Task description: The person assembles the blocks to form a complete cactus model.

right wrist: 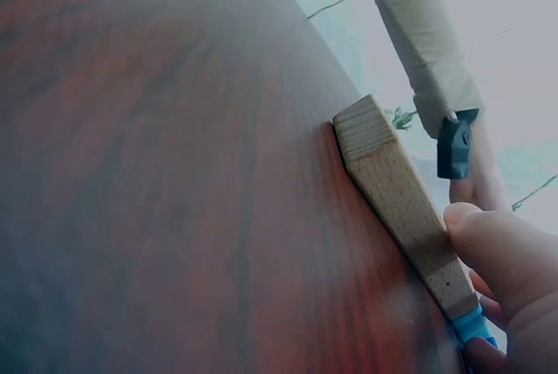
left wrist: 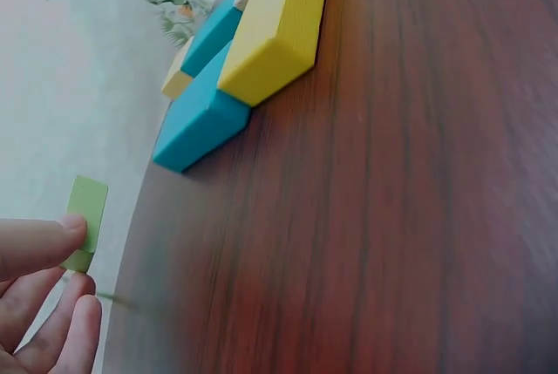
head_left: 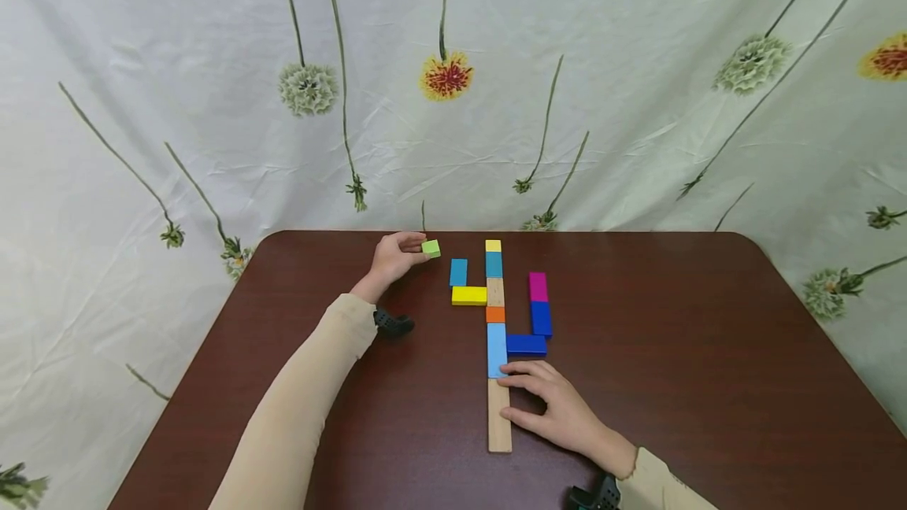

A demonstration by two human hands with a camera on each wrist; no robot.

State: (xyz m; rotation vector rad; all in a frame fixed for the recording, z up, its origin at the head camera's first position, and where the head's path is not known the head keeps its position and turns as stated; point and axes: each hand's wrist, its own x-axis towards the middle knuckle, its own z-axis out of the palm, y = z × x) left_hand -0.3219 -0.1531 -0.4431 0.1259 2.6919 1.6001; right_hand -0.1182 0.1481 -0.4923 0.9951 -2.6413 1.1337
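Observation:
At the far side of the table, my left hand (head_left: 397,259) pinches a small green block (head_left: 431,249) between thumb and fingers. The left wrist view shows that green block (left wrist: 88,213) held up by the thumb. A column of blocks lies in front of me. Its near end is a long plain wooden block (head_left: 499,423), with a light blue block (head_left: 497,351) right after it. My right hand (head_left: 556,409) rests beside them, fingertips touching the light blue block and thumb against the wooden block (right wrist: 401,195). Its fingers look relaxed.
Farther up the column come orange (head_left: 495,315), plain wood, teal (head_left: 494,264) and pale yellow (head_left: 493,245) blocks. A yellow block (head_left: 469,296) and a blue block (head_left: 458,272) branch left. Dark blue (head_left: 527,345) and magenta (head_left: 538,287) blocks branch right. A flowered cloth hangs behind the table (head_left: 673,321).

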